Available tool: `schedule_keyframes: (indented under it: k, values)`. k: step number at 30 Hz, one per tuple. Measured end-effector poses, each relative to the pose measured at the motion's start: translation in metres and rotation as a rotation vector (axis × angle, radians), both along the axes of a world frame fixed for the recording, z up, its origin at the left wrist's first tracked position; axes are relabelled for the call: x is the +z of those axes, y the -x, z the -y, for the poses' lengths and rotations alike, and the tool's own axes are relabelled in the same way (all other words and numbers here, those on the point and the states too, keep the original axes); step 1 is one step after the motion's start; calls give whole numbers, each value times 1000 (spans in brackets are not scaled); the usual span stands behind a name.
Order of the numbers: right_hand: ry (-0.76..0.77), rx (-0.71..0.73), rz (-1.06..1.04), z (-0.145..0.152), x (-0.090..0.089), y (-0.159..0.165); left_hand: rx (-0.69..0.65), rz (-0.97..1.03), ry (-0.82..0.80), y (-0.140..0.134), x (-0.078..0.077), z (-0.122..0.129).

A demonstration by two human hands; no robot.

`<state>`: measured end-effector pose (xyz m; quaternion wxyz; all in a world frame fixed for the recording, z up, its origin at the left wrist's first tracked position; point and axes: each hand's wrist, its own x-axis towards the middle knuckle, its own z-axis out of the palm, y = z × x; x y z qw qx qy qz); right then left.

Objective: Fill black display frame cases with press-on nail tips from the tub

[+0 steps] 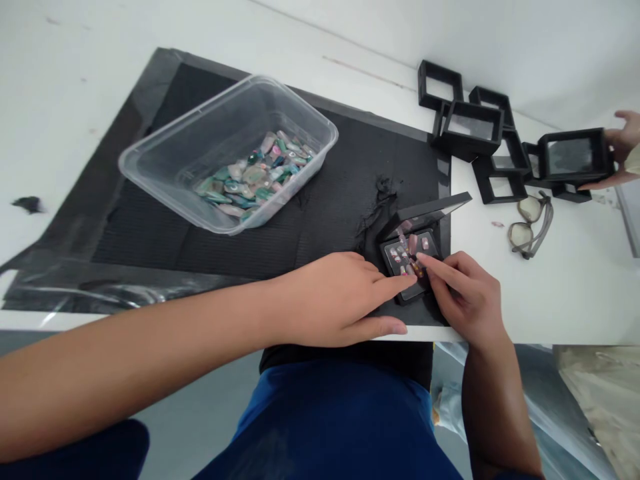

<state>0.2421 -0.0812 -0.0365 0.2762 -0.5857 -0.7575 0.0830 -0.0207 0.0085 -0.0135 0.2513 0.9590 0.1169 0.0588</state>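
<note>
A small black hinged case [410, 293] stands with its lid raised at the front edge of the black mat. Several decorated press-on nails [425, 242], mostly pinkish, lie inside it. My left hand [345, 300] reaches in from the left with index finger and thumb stretched apart; the index fingertip touches the nails in the case. From the right, my right hand [465, 293] has its index finger and thumb close together over the case, and whatever lies between them is too small to make out. A clear plastic tub [170, 147] holds many green, pink and grey press-on nails [255, 175].
Black cases with window lids [473, 123] are piled at the back right of the white table [575, 287]. A co-worker's hand [625, 143] grips one windowed case [573, 157]. Eyeglasses [537, 230] lie in front of the pile. The ribbed black mat [335, 213] extends under the tub.
</note>
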Motion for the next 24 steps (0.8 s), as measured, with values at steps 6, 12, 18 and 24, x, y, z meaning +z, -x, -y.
schedule_keyframes:
  k: [6,12,18,24]
  values:
    - [-9,-21,-8,-1,-1,2,-9,-12,-49,0,-1,1]
    - [10,-44,-59,-1,-1,1,-10,-20,-34,0,0,1]
    - [8,-101,-77,0,2,2,33,-66,-17,0,3,-5]
    - [-2,-109,-42,1,4,4,43,-23,-53,0,2,-5]
